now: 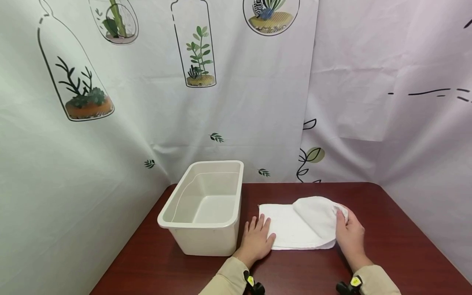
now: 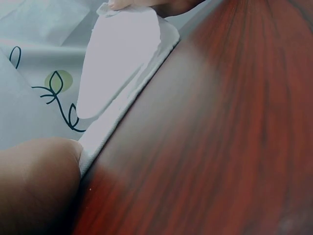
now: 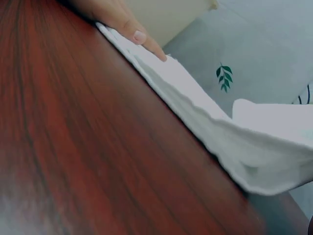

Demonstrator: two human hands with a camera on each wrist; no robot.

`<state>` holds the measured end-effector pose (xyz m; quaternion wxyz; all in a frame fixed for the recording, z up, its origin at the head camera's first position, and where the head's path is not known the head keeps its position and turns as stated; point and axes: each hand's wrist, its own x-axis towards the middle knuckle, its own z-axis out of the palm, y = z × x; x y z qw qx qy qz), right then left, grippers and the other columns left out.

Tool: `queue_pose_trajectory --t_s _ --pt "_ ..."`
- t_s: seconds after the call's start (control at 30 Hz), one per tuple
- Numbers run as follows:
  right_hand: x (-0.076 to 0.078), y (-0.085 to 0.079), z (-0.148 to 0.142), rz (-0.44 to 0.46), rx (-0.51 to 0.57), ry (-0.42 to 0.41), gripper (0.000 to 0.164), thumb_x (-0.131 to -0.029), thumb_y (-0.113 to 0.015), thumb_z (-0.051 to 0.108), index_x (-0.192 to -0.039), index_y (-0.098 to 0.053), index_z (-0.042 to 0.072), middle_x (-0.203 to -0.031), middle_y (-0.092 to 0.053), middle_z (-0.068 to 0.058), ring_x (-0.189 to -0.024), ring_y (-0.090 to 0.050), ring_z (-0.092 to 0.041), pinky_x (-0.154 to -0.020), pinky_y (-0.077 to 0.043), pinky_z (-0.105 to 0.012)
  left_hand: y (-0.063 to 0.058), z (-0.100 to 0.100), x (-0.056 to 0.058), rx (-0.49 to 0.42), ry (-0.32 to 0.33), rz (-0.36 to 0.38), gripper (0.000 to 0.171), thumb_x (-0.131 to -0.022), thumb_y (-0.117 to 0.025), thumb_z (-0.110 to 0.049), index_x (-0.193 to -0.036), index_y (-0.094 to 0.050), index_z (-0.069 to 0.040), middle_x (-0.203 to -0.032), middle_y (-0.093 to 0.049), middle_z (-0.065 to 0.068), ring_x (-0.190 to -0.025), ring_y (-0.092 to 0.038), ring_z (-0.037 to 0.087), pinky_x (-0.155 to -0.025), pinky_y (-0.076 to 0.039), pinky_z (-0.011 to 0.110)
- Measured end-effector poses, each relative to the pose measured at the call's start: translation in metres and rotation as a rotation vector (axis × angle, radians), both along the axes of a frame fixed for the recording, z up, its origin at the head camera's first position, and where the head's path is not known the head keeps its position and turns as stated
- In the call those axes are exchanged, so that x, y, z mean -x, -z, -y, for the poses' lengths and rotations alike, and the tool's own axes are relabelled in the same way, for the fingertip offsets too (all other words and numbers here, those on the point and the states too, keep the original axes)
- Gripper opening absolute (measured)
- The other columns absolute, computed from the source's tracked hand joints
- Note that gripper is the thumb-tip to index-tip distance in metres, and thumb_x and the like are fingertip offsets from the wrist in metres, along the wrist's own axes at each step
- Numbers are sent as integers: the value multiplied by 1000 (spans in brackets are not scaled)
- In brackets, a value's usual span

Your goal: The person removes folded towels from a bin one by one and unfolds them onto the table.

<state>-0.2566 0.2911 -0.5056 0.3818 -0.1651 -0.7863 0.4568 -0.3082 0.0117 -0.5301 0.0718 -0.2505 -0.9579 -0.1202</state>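
A white cloth point(image 1: 282, 227), probably a towel, lies on the table in folded layers. Its right part is lifted and bent back over toward the left. My right hand point(image 1: 350, 235) pinches the raised right edge between thumb and fingers; in the left wrist view the cloth point(image 2: 120, 58) hangs from those fingertips. My left hand point(image 1: 256, 241) rests at the cloth's left end, fingers spread and straight, the fingertips and thumb touching it. In the right wrist view, the left hand point(image 3: 120, 19) lies along the far end of the layered cloth point(image 3: 195, 112).
A deep off-white plastic tub point(image 1: 210, 239) stands just left of the left hand. Everything sits on a dark red wood-grain table point(image 1: 391, 229). White printed curtain fabric point(image 1: 236, 114) hangs behind and along both sides.
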Motion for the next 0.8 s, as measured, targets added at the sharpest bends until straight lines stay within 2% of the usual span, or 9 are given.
queue_pose_trajectory --t_s 0.07,0.23,0.3,0.47,0.6,0.67,0.8 --pt "-2 1 -3 5 -3 14 36 -105 -52 26 -131 -64 3 -125 -68 -20 -103 -57 -20 -82 -33 -9 0 0 0 -1 1 1 59 -106 -39 -46 -155 -42 -13 -162 -34 11 -149 -29 37 -117 -25 59" --pt "-10 1 -13 21 16 35 37 -104 -53 27 -134 -64 7 -128 -67 -16 -102 -52 5 -82 -33 -4 -1 0 0 -9 5 3 59 -106 -40 -45 -155 -42 -13 -162 -34 11 -149 -29 37 -117 -25 59" --pt "-15 1 -17 38 25 41 39 -104 -54 28 -137 -62 10 -131 -66 -16 -101 -50 10 -81 -33 -3 0 1 0 -9 5 3 59 -106 -39 -45 -155 -42 -13 -162 -34 11 -149 -29 37 -117 -25 59" --pt "-27 2 -29 100 30 49 42 -102 -57 26 -141 -59 12 -132 -64 -20 -91 -48 13 -71 -35 -4 2 1 0 -5 2 8 59 -106 -39 -45 -155 -41 -14 -162 -34 10 -149 -29 36 -117 -25 59" --pt "-37 2 -40 146 15 66 41 -99 -59 20 -138 -60 8 -127 -67 -21 -80 -46 18 -67 -36 -5 2 1 0 -1 6 9 59 -106 -39 -46 -155 -41 -14 -162 -34 10 -149 -29 36 -117 -25 59" --pt "-43 1 -47 199 -1 66 40 -98 -58 19 -136 -60 6 -125 -68 -22 -73 -47 18 -63 -41 -8 1 1 0 -2 9 10 59 -106 -39 -45 -155 -41 -13 -162 -34 11 -149 -28 37 -117 -25 59" --pt "-50 1 -61 309 -62 39 40 -96 -55 15 -133 -58 0 -123 -68 -23 -62 -55 8 -54 -48 -18 -1 1 -1 -6 10 2 58 -106 -40 -45 -155 -42 -13 -162 -35 12 -149 -29 37 -117 -25 59"
